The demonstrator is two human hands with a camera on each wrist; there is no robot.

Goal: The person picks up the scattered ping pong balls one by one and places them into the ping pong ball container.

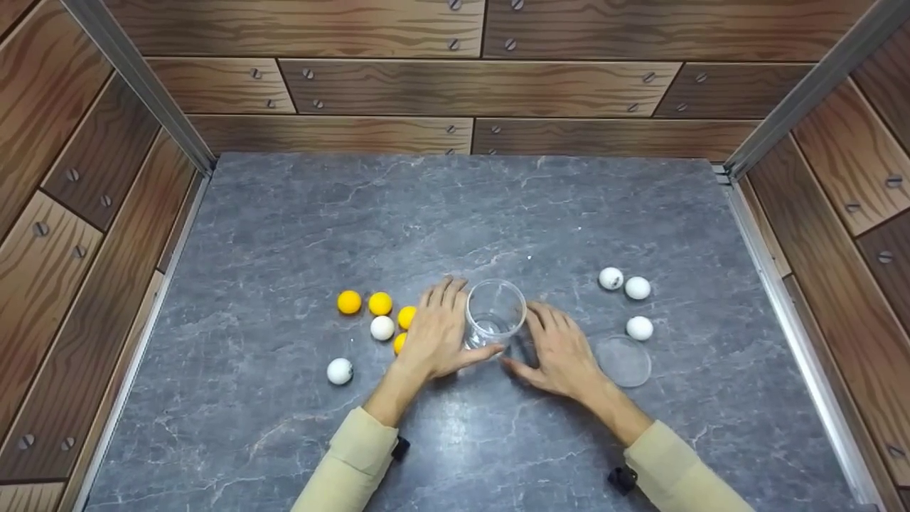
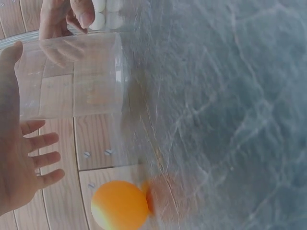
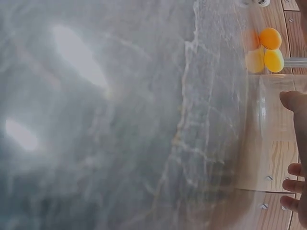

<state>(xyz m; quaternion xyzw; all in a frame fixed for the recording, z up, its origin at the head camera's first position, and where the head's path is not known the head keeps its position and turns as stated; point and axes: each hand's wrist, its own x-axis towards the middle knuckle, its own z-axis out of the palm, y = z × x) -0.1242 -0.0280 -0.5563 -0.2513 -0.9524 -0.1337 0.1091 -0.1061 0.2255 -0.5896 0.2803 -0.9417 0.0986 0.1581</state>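
A clear, round plastic jar stands upright on the table between the two hands, its top uncovered. My left hand is at the jar's left side, fingers extended and thumb reaching across its front; in the left wrist view those fingers are spread. At the jar's right my right hand has its fingers loosely extended close to the wall. Whether either hand touches the jar, I cannot tell. Beside the right wrist lies a flat clear disc, like a lid. An orange ball sits against the left hand's outer side, another partly hidden below it.
Further left are two more orange balls, a white ball and a second white ball nearer the front. Three white balls lie at the right, by the disc. Wood-patterned walls enclose the grey marbled table.
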